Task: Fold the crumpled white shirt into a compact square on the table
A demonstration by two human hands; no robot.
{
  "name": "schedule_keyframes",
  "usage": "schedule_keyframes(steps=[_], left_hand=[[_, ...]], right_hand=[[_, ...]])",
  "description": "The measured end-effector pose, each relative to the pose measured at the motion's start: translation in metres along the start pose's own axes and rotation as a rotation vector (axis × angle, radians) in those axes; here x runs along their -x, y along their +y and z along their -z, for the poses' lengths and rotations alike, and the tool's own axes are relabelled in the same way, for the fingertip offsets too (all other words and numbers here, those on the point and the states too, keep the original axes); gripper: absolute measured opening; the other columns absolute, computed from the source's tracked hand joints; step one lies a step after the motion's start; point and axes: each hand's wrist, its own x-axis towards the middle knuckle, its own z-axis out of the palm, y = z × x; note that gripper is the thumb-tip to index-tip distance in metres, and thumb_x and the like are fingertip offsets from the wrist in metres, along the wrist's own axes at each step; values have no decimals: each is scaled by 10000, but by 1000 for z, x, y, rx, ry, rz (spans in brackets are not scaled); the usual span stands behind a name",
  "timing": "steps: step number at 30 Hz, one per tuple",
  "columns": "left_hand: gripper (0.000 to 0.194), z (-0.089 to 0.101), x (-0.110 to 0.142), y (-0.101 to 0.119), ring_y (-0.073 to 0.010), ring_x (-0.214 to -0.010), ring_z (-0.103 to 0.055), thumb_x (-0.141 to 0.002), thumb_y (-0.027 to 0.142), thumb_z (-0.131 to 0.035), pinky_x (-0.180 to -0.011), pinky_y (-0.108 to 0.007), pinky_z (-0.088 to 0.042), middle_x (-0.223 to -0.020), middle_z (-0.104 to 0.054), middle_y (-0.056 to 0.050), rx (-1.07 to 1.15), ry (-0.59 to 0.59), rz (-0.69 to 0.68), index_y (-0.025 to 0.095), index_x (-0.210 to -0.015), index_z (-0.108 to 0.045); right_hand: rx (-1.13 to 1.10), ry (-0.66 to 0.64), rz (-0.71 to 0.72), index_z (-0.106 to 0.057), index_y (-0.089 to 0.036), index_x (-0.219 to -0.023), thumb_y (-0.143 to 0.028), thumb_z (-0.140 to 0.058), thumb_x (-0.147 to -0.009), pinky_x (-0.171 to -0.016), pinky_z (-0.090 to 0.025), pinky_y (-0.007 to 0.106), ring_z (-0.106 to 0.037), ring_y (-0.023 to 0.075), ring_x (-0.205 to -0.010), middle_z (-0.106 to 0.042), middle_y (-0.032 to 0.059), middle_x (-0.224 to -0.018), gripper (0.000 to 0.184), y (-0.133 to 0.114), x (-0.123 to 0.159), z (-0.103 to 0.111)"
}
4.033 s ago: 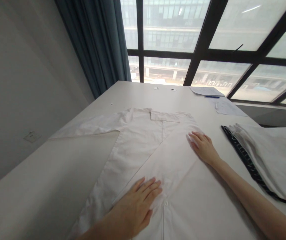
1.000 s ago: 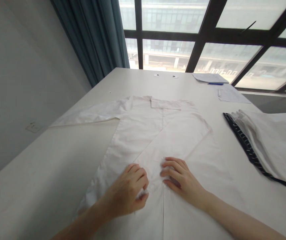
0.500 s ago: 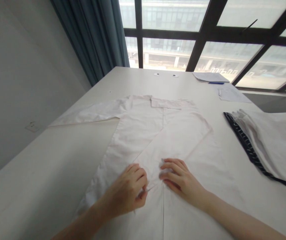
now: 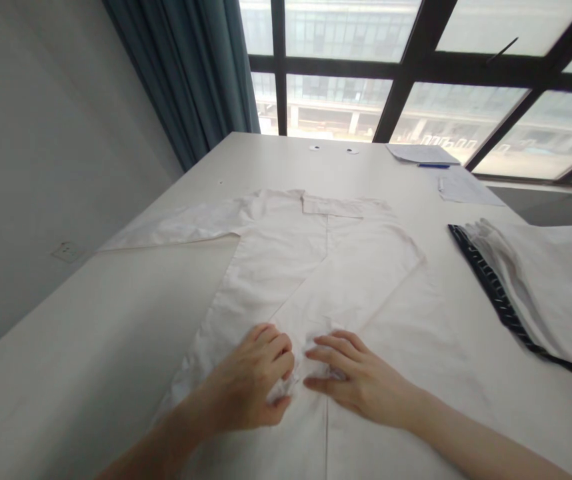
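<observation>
A white shirt lies flat on the white table, collar towards the window, its right sleeve folded diagonally across the front, its left sleeve stretched out to the left. My left hand rests on the shirt's lower front, fingers curled and pinching the cloth at the end of the folded sleeve. My right hand lies just right of it, fingers bent and pressed on the same bunched cloth near the button line. Both hands nearly touch.
A stack of folded garments, white over dark striped, lies at the right. Papers and a blue pen sit at the far right of the table. A dark blue curtain hangs at the back left beside large windows.
Four seconds ago both hands lay flat and apart on the shirt. They have since come together at the sleeve's end; in the last second my right hand slid slightly left, bunching the cloth.
</observation>
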Motion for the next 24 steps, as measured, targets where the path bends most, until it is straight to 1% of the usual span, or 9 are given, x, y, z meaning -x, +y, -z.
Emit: schedule_keyframes(steps=[2,6,9,13,16,19,21,24], left_hand=[[184,2,0,2,-234,-960,-495,-687,154,-649,-999,-428,-365,-936,-548,-41,-22,-16,-25,197,-811,-521],[177,2,0,4,-214,-943,-509,-678,70,-573,-1047,-424,-339,-919,-554,-35,-50,-8,-54,192,-799,-531],[184,1,0,1,-209,-920,-509,-663,44,-544,-1009,-407,-377,-899,-558,-36,-31,-9,-55,188,-777,-531],[197,2,0,-3,-201,-896,-501,-634,25,-532,-925,-357,-426,-885,-563,-40,-1,-10,-92,178,-756,-527],[166,5,-1,-4,-186,-872,-504,-687,39,-548,-941,-361,-413,-865,-566,-27,33,-8,-123,181,-772,-545],[113,7,-2,-5,-178,-884,-517,-817,74,-546,-951,-352,-407,-880,-582,-27,68,-13,-131,182,-787,-559],[119,6,-3,-6,-174,-887,-530,-884,105,-535,-941,-339,-414,-891,-598,-27,71,-19,-134,181,-798,-564],[58,2,-4,-9,-180,-888,-549,-892,141,-585,-919,-341,-431,-896,-613,-22,46,-14,-120,184,-855,-573]], right_hand=[[-5,-30,-4,-620,-337,-1259,-243,-513,-966,-1115,-320,441,-393,213,-1354,-567,17,-1369,326,1,1,0],[-13,-73,-16,-583,-359,-1302,-239,-507,-964,-1134,-288,453,-296,229,-1416,-478,-1,-1464,367,2,3,0],[-25,-97,-24,-570,-365,-1315,-235,-493,-970,-1144,-267,467,-249,231,-1438,-432,-5,-1501,377,2,3,1],[-51,-112,-37,-567,-370,-1317,-226,-498,-965,-1148,-254,482,-237,241,-1442,-417,-6,-1511,387,2,2,2],[-80,-111,-45,-569,-370,-1311,-232,-491,-969,-1149,-252,487,-249,243,-1438,-434,-8,-1499,377,3,2,2],[-143,-85,-45,-600,-336,-1265,-222,-491,-966,-1149,-261,474,-280,226,-1429,-485,5,-1460,338,5,2,2],[-203,-33,-61,-624,-276,-1205,-188,-478,-964,-1157,-256,450,-350,194,-1394,-555,32,-1392,295,8,3,2],[-298,43,-129,-595,-213,-1159,-108,-429,-953,-1167,-253,425,-489,143,-1288,-647,57,-1260,285,13,5,0]])
